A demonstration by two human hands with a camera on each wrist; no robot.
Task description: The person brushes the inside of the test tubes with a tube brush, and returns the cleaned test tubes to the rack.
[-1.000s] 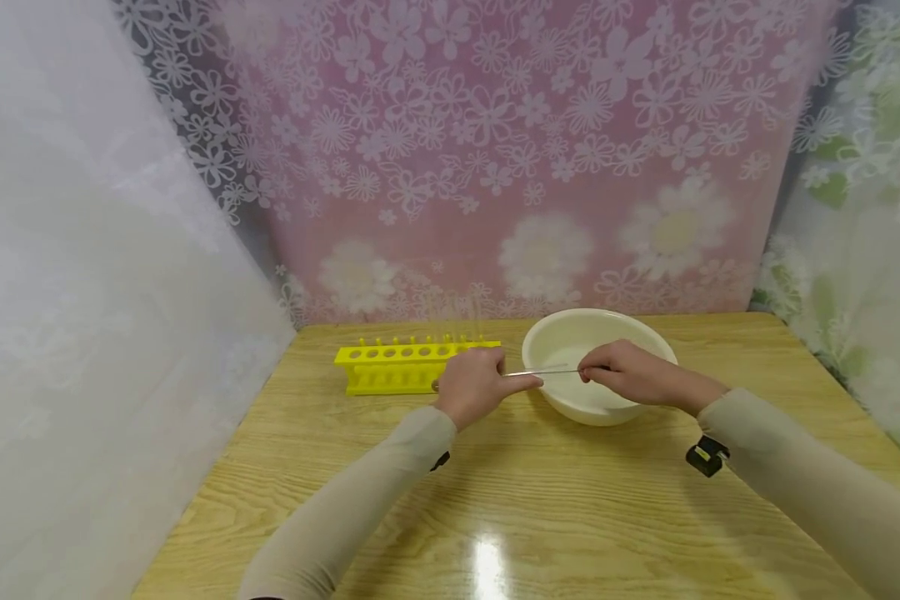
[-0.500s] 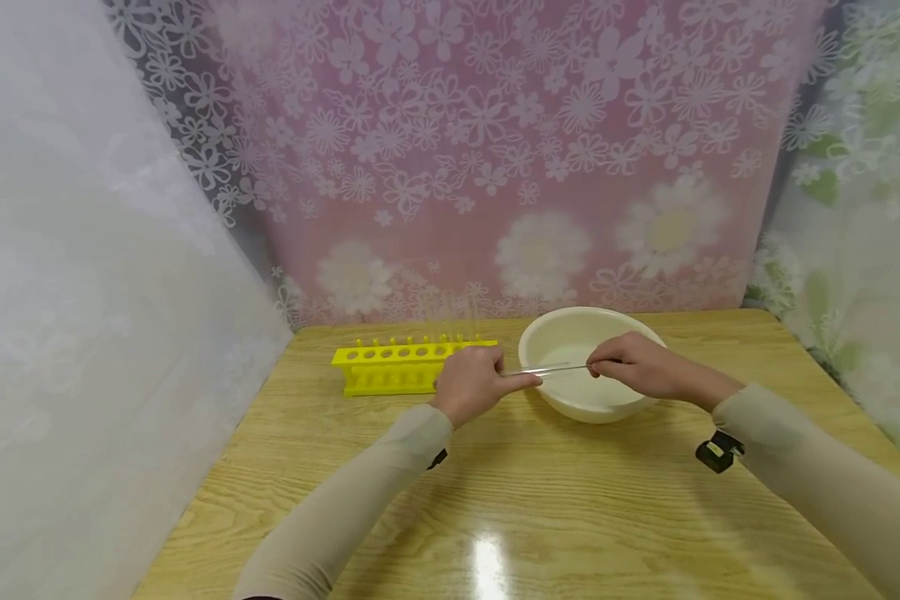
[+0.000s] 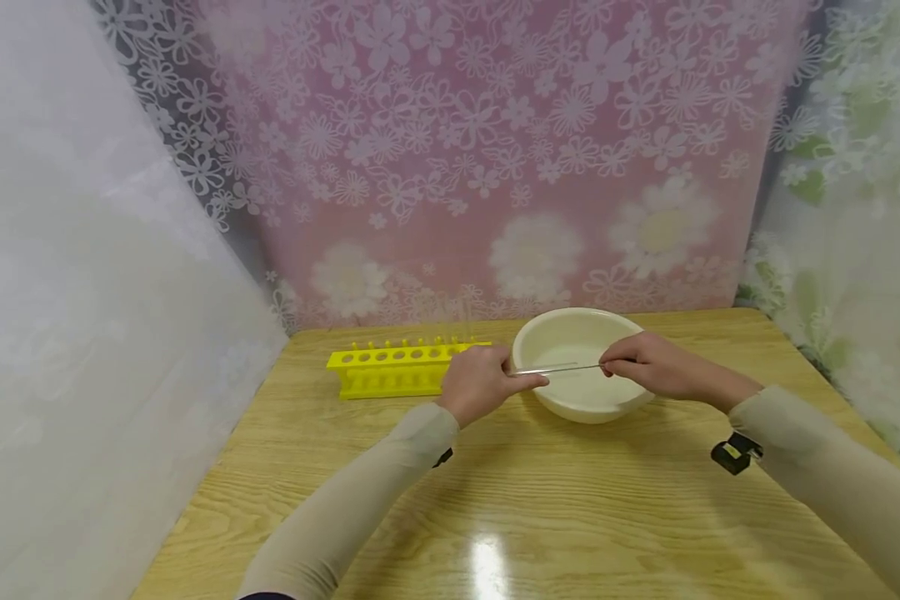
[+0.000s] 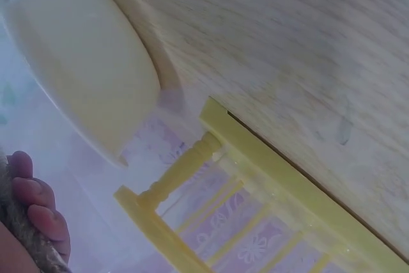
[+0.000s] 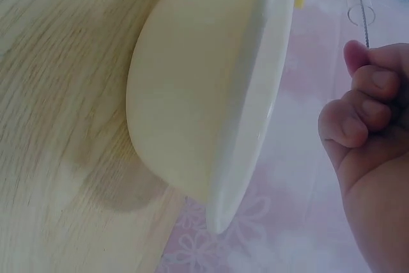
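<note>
My left hand [image 3: 476, 385] grips a clear glass test tube [image 3: 555, 368] lying nearly level, its mouth towards the right. With thumb and forefinger, my right hand [image 3: 651, 365] pinches the thin twisted wire handle of a test tube brush [image 5: 365, 20], which runs into the tube's mouth. In the left wrist view, grey bristles [image 4: 27, 225] show beside the curled fingers [image 4: 46, 218]. Both hands are raised, and the tube's mouth overlaps the cream basin [image 3: 536, 333] in the head view. The tube's closed end is hidden by my left hand.
A yellow test tube rack [image 3: 390, 360] stands left of the basin, partly behind my left hand. Several clear tubes [image 3: 467, 317] rise upright at its right end. The wooden table [image 3: 555, 517] backs onto a pink flowered curtain [image 3: 435, 167].
My right hand has moved right, away from the tube's mouth, and more of the brush's wire shows. The left hand keeps its hold on the test tube. The view has shifted slightly.
</note>
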